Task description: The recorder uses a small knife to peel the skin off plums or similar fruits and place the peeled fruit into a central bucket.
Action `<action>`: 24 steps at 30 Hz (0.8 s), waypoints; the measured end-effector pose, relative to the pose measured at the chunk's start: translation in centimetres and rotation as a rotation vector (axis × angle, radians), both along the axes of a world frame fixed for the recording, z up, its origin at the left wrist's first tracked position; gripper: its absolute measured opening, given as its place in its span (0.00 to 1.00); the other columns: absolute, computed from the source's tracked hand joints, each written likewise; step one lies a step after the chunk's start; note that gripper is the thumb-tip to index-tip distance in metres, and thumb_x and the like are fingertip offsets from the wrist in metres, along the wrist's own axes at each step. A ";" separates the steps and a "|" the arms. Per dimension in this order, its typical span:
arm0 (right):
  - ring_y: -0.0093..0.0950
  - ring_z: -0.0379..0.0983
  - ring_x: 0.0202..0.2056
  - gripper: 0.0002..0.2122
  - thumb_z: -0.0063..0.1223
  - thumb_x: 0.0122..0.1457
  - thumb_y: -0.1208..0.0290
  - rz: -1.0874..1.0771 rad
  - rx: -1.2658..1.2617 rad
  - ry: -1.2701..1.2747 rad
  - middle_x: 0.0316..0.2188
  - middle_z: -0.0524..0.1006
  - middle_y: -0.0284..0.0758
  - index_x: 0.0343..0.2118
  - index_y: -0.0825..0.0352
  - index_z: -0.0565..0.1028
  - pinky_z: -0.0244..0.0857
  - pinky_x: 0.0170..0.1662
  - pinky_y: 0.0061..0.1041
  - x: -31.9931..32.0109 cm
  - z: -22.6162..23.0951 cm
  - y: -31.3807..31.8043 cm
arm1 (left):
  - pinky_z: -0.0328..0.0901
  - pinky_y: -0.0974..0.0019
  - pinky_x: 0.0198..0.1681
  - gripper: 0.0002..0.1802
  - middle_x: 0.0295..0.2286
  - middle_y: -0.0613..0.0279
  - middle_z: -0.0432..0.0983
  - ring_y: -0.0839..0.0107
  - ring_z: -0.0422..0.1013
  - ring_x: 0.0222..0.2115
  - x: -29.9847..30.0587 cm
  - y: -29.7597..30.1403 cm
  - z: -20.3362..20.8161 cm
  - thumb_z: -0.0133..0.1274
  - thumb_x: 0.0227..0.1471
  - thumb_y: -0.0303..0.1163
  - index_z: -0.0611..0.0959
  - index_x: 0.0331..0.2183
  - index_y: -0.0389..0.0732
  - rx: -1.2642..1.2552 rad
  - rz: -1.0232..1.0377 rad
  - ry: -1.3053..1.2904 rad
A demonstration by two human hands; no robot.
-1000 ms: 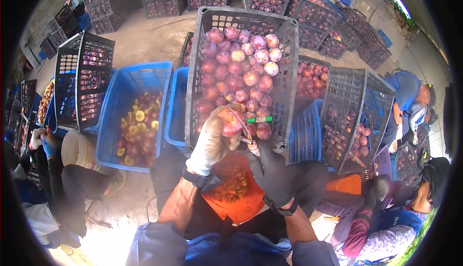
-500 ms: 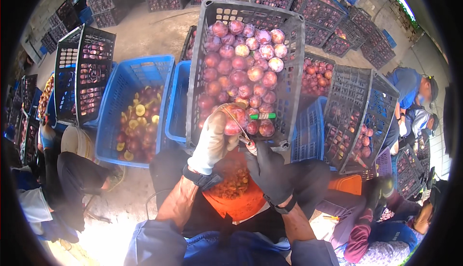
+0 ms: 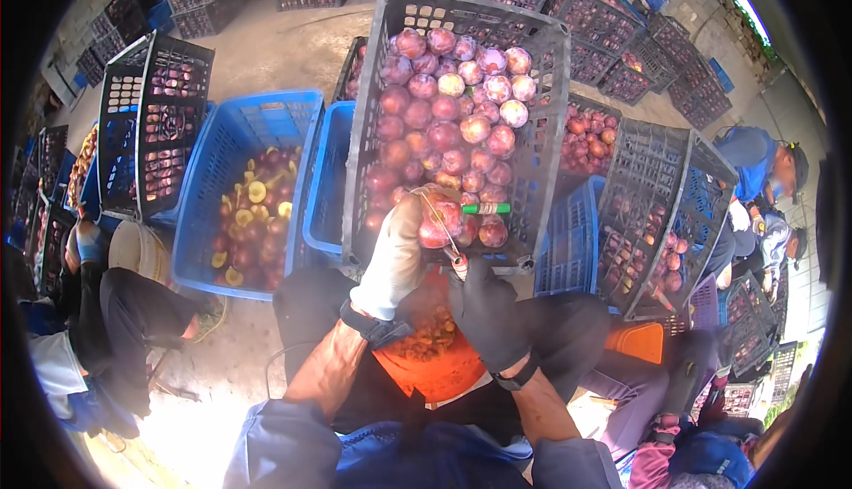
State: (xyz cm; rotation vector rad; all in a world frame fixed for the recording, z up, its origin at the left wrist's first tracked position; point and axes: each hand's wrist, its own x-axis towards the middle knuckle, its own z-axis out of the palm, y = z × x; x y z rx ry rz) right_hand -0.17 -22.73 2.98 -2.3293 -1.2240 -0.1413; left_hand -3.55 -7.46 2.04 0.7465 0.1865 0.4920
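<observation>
My left hand (image 3: 396, 245), in a white glove, is closed round a reddish plum (image 3: 437, 225) at the near edge of a tilted black crate (image 3: 552, 125) of plums. A thin wire (image 3: 441, 220) crosses the plum's face. It runs down to a small red-handled tool (image 3: 459, 264), gripped by my black-gloved right hand (image 3: 490, 307). Whether the wire has cut into the flesh I cannot tell. Beside the plum, a short green rod (image 3: 486, 209) with a pale wrapped band lies over the fruit. Below my hands an orange bucket (image 3: 435, 384) contains small brownish-orange pieces.
A blue crate (image 3: 200, 285) at the left holds plums, some cut open with yellow flesh. Another blue crate (image 3: 330, 183) stands beside it. A black crate (image 3: 652, 214) of plums leans at the right. Stacked crates line the back. Other people sit on both sides.
My hands keep nearly the same hold on the plum and the tool. The wire lies slightly farther right over the plum. At the far right, co-workers have shifted.
</observation>
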 end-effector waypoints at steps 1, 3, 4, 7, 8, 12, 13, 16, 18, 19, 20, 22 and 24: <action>0.45 0.76 0.22 0.12 0.56 0.63 0.66 -0.012 -0.028 -0.012 0.19 0.75 0.44 0.36 0.67 0.67 0.69 0.25 0.40 -0.2 -0.2 0.1 | 0.71 0.65 0.45 0.33 0.38 0.60 0.79 0.71 0.77 0.37 -0.1 0.3 -0.5 0.48 0.65 0.58 0.78 0.49 0.36 -0.065 -0.078 -0.054; 0.42 0.77 0.21 0.12 0.56 0.63 0.65 -0.022 -0.075 -0.111 0.18 0.74 0.43 0.37 0.67 0.67 0.69 0.24 0.38 -0.7 -0.2 0.2 | 0.71 0.63 0.49 0.30 0.41 0.59 0.79 0.70 0.76 0.41 -0.4 0.4 -0.8 0.48 0.66 0.55 0.79 0.49 0.35 -0.113 -0.139 -0.083; 0.40 0.77 0.21 0.12 0.56 0.63 0.65 -0.027 -0.098 -0.160 0.18 0.74 0.42 0.37 0.67 0.66 0.69 0.24 0.37 -0.9 -0.1 0.2 | 0.71 0.64 0.48 0.28 0.41 0.59 0.79 0.71 0.76 0.41 -0.4 0.5 -0.8 0.49 0.66 0.53 0.79 0.49 0.35 -0.095 -0.126 -0.061; 0.38 0.77 0.20 0.12 0.56 0.63 0.65 -0.006 -0.107 -0.167 0.17 0.73 0.40 0.37 0.67 0.66 0.69 0.23 0.35 -0.8 -0.1 0.2 | 0.71 0.63 0.45 0.31 0.40 0.56 0.80 0.67 0.78 0.37 -0.3 1.3 -1.8 0.49 0.66 0.54 0.77 0.50 0.33 0.173 -0.045 0.010; 0.38 0.77 0.22 0.12 0.58 0.61 0.66 -0.010 -0.129 -0.126 0.18 0.73 0.40 0.36 0.67 0.67 0.69 0.25 0.35 -0.8 -0.2 0.2 | 0.72 0.62 0.44 0.33 0.39 0.55 0.81 0.65 0.79 0.35 -0.3 1.6 -1.9 0.49 0.65 0.55 0.77 0.51 0.32 0.300 -0.013 0.033; 0.39 0.77 0.26 0.12 0.61 0.58 0.68 -0.031 -0.174 -0.037 0.20 0.73 0.41 0.34 0.68 0.68 0.69 0.29 0.36 -0.8 -0.3 0.0 | 0.69 0.65 0.45 0.26 0.40 0.59 0.79 0.71 0.75 0.38 -0.7 1.9 -0.7 0.51 0.64 0.45 0.77 0.51 0.33 0.487 -0.038 0.203; 0.40 0.77 0.27 0.12 0.61 0.58 0.69 -0.039 -0.174 -0.032 0.21 0.74 0.42 0.33 0.68 0.68 0.70 0.30 0.37 -0.7 -0.2 -0.1 | 0.67 0.67 0.48 0.24 0.41 0.61 0.78 0.74 0.73 0.41 -0.8 1.9 0.1 0.52 0.63 0.42 0.77 0.52 0.33 0.560 -0.058 0.245; 0.43 0.76 0.27 0.11 0.60 0.58 0.71 -0.022 -0.120 0.184 0.22 0.74 0.44 0.34 0.69 0.68 0.70 0.31 0.39 -0.4 0.5 -0.3 | 0.65 0.69 0.51 0.24 0.43 0.62 0.77 0.76 0.70 0.43 -0.7 1.5 1.4 0.54 0.59 0.37 0.77 0.52 0.32 0.543 -0.034 0.262; 0.45 0.76 0.28 0.11 0.60 0.58 0.72 -0.017 -0.048 0.188 0.23 0.75 0.45 0.34 0.69 0.68 0.69 0.31 0.40 -0.3 0.3 -0.3 | 0.65 0.67 0.51 0.24 0.44 0.60 0.77 0.75 0.72 0.44 -0.8 0.8 1.2 0.55 0.58 0.36 0.77 0.52 0.31 0.344 -0.044 0.172; 0.46 0.76 0.28 0.11 0.60 0.58 0.72 -0.014 -0.012 0.190 0.23 0.75 0.46 0.35 0.69 0.68 0.69 0.32 0.41 -0.3 0.2 -0.4 | 0.65 0.66 0.52 0.24 0.44 0.59 0.77 0.73 0.73 0.44 -0.9 0.5 0.3 0.56 0.58 0.36 0.77 0.51 0.31 0.194 -0.079 0.095; 0.46 0.76 0.29 0.11 0.60 0.58 0.72 -0.011 0.011 0.179 0.23 0.75 0.46 0.35 0.69 0.68 0.69 0.32 0.41 -0.4 0.1 -0.5 | 0.66 0.65 0.52 0.24 0.44 0.58 0.77 0.72 0.74 0.44 -0.8 0.2 0.1 0.56 0.58 0.37 0.77 0.51 0.31 0.042 -0.116 0.019; 0.47 0.75 0.29 0.11 0.59 0.58 0.73 -0.001 0.056 0.158 0.24 0.75 0.46 0.37 0.69 0.69 0.68 0.32 0.42 -0.5 0.0 -0.8 | 0.68 0.60 0.51 0.26 0.42 0.56 0.78 0.65 0.77 0.43 -0.8 -0.2 0.1 0.60 0.57 0.37 0.75 0.52 0.31 -0.107 -0.225 -0.028; 0.47 0.75 0.29 0.11 0.59 0.59 0.73 -0.005 0.053 0.165 0.24 0.74 0.47 0.38 0.70 0.69 0.68 0.32 0.42 -0.5 -0.9 -1.2 | 0.70 0.55 0.51 0.29 0.40 0.54 0.80 0.58 0.79 0.41 -1.1 -0.6 0.4 0.63 0.56 0.38 0.73 0.53 0.31 -0.264 -0.337 -0.059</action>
